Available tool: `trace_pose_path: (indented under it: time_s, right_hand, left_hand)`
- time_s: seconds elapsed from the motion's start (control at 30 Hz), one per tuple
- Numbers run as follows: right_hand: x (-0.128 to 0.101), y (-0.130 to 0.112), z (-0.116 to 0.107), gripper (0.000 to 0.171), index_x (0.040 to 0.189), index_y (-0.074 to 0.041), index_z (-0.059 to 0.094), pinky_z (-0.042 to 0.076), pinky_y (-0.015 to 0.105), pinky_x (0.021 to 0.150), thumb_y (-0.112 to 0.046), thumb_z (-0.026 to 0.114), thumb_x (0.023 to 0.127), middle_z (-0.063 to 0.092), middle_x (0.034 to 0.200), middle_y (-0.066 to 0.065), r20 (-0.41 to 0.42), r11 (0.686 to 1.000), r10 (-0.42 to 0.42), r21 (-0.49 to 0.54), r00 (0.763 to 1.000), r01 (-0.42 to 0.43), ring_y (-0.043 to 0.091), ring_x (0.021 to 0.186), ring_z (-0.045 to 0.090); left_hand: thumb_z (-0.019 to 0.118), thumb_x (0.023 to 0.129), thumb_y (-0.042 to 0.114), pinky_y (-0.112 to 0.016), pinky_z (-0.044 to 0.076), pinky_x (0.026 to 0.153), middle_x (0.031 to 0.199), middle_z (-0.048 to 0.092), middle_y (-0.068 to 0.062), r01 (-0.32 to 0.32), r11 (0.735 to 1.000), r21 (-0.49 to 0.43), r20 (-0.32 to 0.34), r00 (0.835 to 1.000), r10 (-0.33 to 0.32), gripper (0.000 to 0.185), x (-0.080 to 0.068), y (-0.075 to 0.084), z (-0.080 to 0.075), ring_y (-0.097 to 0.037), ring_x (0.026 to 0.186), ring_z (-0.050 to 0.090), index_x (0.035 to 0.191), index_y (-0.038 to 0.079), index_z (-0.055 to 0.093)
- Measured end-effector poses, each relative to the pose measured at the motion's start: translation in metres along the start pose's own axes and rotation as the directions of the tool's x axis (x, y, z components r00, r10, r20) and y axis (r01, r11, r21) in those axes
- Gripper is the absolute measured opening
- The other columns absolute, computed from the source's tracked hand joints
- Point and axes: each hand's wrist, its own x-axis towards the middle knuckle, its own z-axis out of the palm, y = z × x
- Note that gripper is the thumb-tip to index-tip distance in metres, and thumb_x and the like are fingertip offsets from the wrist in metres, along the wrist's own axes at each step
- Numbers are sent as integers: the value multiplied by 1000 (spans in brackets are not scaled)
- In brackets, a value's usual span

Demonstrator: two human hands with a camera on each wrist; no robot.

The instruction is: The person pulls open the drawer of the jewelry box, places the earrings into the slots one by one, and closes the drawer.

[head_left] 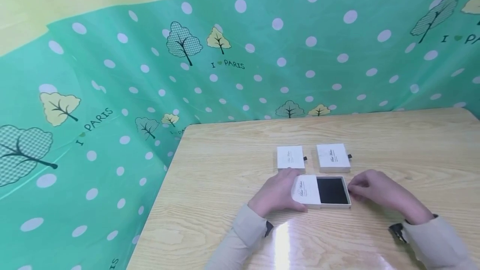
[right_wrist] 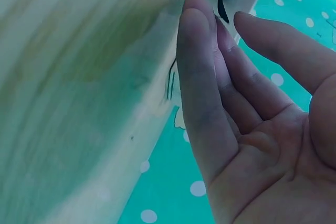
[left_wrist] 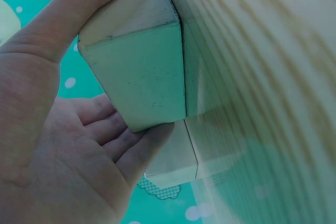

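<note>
A white drawer box (head_left: 321, 191) lies on the wooden table (head_left: 232, 178) between the two hands: the left hand (head_left: 275, 193) cups its sleeve end with thumb and fingers curled round it, while the right hand (head_left: 371, 188) sits at the opposite end, fingertips (right_wrist: 202, 11) pinching the small dark pull tab (right_wrist: 222, 4). The drawer is slid partly out, showing a black insert (head_left: 331, 190); whether anything lies on it I cannot tell. Just behind, two closed white boxes (head_left: 290, 157) (head_left: 333, 158) sit side by side, apart from the hands, before a green dotted cloth (head_left: 112, 95).
</note>
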Motion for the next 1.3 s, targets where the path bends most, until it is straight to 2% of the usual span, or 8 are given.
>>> trace_pose_path:
  time_s: [0.27,0.4,0.6,0.97,1.1,1.23,1.3]
  right_hand:
    - [-5,2,-9,17,102,-1,72,51,25,65,-14,65,94,70,85,-2,-51,999,-41,-30,998,40,10,72,60]
    - [-7,3,-14,18,105,0,71,52,28,68,-13,66,93,71,89,1,-99,998,-35,-60,994,30,11,75,62]
    - [-8,5,-22,18,101,2,72,53,29,68,-12,70,89,70,88,3,-186,994,-42,-110,982,22,16,80,63]
    - [-17,19,-39,29,107,8,68,50,26,64,-14,71,89,70,93,12,-239,990,-21,-139,971,-13,27,85,65]
    - [-20,27,-46,34,111,11,64,55,40,67,-14,70,89,69,94,18,-240,987,14,-151,971,-51,35,87,65]
    - [-24,36,-51,36,113,13,62,53,56,72,-13,69,89,67,95,24,-252,983,17,-170,967,-62,42,88,64]
    - [-25,40,-53,36,113,14,61,52,58,72,-12,69,89,67,95,26,-260,982,16,-179,965,-64,43,88,63]
  left_hand:
    - [90,64,51,-24,45,103,143,51,6,-1,1000,-14,2,1000,1,101,0,0,-1,-8,126,50,148,18,43]
    - [90,64,51,-24,44,104,144,51,6,1,1000,-14,4,1000,-1,102,0,-1,-2,-8,128,50,148,18,43]
    - [90,64,51,-25,44,105,144,50,5,-3,1000,-16,3,1000,3,102,1,-3,-2,-9,129,49,148,17,42]
    - [90,64,50,-25,44,104,143,51,6,0,1000,-24,6,1000,0,101,1,-3,-2,-9,129,49,147,17,43]
    - [90,64,50,-25,45,103,143,51,6,3,1000,-22,8,1000,-3,100,1,-2,-2,-8,128,49,147,18,43]
    - [90,64,50,-24,45,103,143,51,7,4,1000,-21,8,1000,-4,101,2,-1,-2,-8,127,50,148,18,43]
    - [90,64,50,-24,45,102,143,51,7,5,1000,-20,8,1000,-5,101,2,-1,-2,-8,126,50,148,18,43]
